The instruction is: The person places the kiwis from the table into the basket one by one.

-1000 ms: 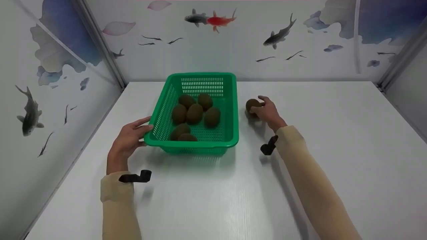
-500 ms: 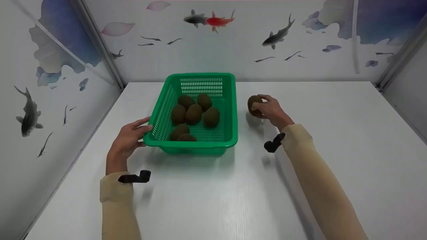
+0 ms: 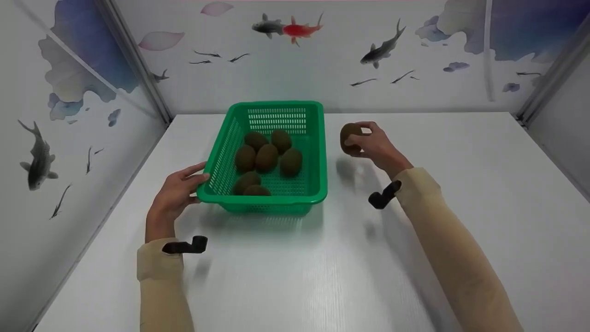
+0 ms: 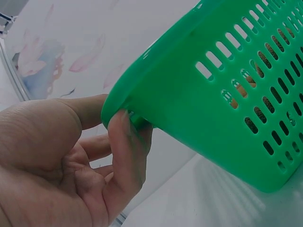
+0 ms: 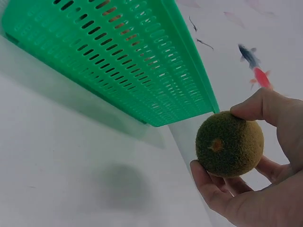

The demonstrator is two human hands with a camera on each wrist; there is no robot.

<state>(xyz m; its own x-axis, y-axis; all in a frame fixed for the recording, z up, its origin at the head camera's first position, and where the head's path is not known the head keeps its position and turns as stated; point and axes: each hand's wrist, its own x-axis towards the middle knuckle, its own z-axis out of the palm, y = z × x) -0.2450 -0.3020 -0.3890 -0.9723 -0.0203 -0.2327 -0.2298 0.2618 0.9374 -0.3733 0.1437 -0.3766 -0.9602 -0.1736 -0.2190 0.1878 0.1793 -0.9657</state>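
A green plastic basket (image 3: 318, 184) with slotted walls stands on the white table, several brown kiwis (image 3: 266, 158) lying inside it. My left hand (image 3: 177, 191) grips the basket's near left rim; in the left wrist view the thumb lies over the rim (image 4: 116, 101) and the fingers curl beneath it. To the right of the basket, my right hand (image 3: 379, 146) holds one kiwi (image 3: 350, 138) between thumb and fingers. That kiwi (image 5: 227, 144) is lifted off the table, its stem end facing the right wrist camera, and its shadow falls on the tabletop below.
The white table (image 3: 286, 276) is bounded by a back wall (image 3: 295, 78) printed with fish and petals, and by side walls left and right. Black wrist cameras (image 3: 186, 246) sit at both cuffs.
My right hand has gripped the kiwi beside the basket and raised it from the table. The left hand stays on the basket's rim, and the basket keeps its place.
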